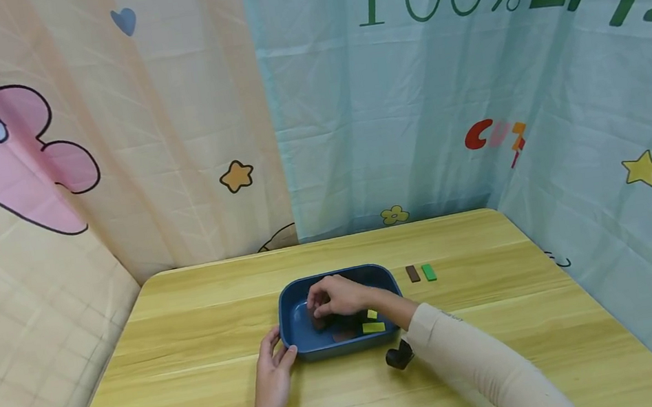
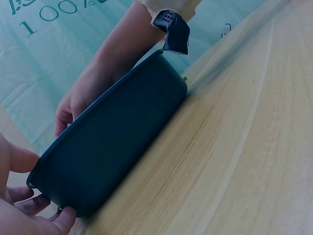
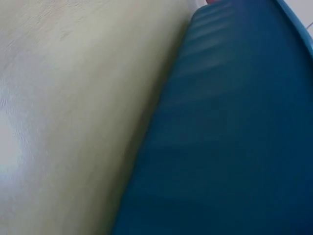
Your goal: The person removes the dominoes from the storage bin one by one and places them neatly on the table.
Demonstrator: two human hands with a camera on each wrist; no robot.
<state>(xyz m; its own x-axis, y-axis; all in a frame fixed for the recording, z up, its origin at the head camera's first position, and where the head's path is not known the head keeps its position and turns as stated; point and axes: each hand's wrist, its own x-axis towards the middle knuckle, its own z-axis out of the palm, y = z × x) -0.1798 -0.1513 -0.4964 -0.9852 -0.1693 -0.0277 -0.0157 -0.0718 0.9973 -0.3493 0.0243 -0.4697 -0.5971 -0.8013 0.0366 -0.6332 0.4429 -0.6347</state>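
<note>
A dark blue plastic tub [image 1: 346, 349] with rounded corners stands on the table. My left hand [image 1: 274, 370] grips its near left corner, thumb on the front side and fingers around the left end. In the left wrist view, fingertips [image 2: 66, 218] press low on the tub's wall [image 2: 107, 137]. My right hand [image 1: 340, 296] reaches inside the tub, fingers bent downward. Whether they pinch a piece is hidden. Beneath that wrist lie a yellow block [image 1: 373, 327] and a smaller yellow piece [image 1: 372, 314], with dark brownish shapes beside them. The right wrist view shows only the tub's outer wall [image 3: 220, 127] close up.
Right of the tub, a brown block [image 1: 413, 273] and a green block [image 1: 429, 272] lie side by side on the wooden table [image 1: 196, 347]. A black wrist camera [image 1: 399, 356] hangs under the right sleeve. Printed curtains [image 1: 349, 103] enclose the back and sides.
</note>
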